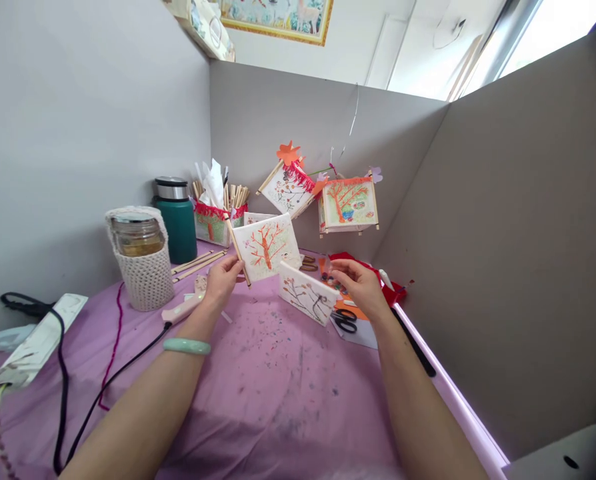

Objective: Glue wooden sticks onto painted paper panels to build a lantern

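Observation:
My left hand (pixel 223 280) pinches a thin wooden stick at the left edge of a white panel painted with a red tree (pixel 268 245), holding it upright above the purple cloth. My right hand (pixel 359 285) is closed on the right end of a second white panel with a dark branch drawing (pixel 305 293), tilted and touching the first panel's lower corner. A green bangle (pixel 187 345) circles my left wrist.
Two painted paper lanterns (pixel 349 203) hang by wire at the back. A crochet-covered jar (pixel 141 257), a green flask (pixel 177 217), a box of sticks (pixel 217 213), a pink glue gun (pixel 183 308) with black cord, scissors (pixel 345 321) and grey partition walls surround the purple table (pixel 278 387).

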The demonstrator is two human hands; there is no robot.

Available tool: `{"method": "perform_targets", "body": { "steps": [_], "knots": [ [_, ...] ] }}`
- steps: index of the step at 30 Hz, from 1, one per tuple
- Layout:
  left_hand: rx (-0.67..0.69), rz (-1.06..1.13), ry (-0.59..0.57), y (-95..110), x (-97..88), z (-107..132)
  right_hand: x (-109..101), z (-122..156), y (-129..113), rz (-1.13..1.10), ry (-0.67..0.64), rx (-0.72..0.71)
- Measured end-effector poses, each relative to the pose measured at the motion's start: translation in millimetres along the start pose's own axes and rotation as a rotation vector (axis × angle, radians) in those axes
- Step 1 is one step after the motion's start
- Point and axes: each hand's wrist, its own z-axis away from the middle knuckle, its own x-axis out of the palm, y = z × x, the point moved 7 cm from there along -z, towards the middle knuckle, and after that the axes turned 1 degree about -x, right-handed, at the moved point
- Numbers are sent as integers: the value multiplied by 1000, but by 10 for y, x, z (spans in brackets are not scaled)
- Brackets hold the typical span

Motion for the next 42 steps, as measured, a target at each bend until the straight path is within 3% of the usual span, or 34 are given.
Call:
{"method": "perform_targets", "body": {
  "steps": [3, 8, 15, 18, 22, 24, 26, 29, 32, 36, 38, 42],
  "knots": [
    [4, 9, -21, -34, 12, -16, 87, 105, 132, -13, -86, -2],
    [10, -4, -13, -63, 0, -34, 374, 469, 159, 252, -573, 14],
    [4, 12, -10, -27, 8, -17, 854, 1242, -95, 618, -835, -146],
    [1, 14, -4, -5, 11, -1, 1002, 1396, -101, 742, -697, -246],
    [-1, 18, -9, 1, 14, 3, 1128, 1443, -200, 885, -575, -500],
    [-2, 12, -10, -4, 12, -1, 1054, 1364, -336, 912, -509, -600],
    [0, 4, -9, -7, 10, -4, 820, 1168, -511, 880, -369, -608],
    [3, 6, -11, -4, 12, -1, 318, 748, -617, 704, -134, -420],
    [2, 18, -11, -2, 10, 3, 38, 429, -359, 348, -66, -158],
    [-7, 47, -5, -6, -5, 3, 59, 334, 173, -191, -48, 60],
    [-5, 61, -3, 3, -6, 4, 132, 369, 348, -281, -96, 124],
    [-12, 60, -16, 25, 16, 12, 238, 436, 474, -349, -249, 221]
  ]
}}
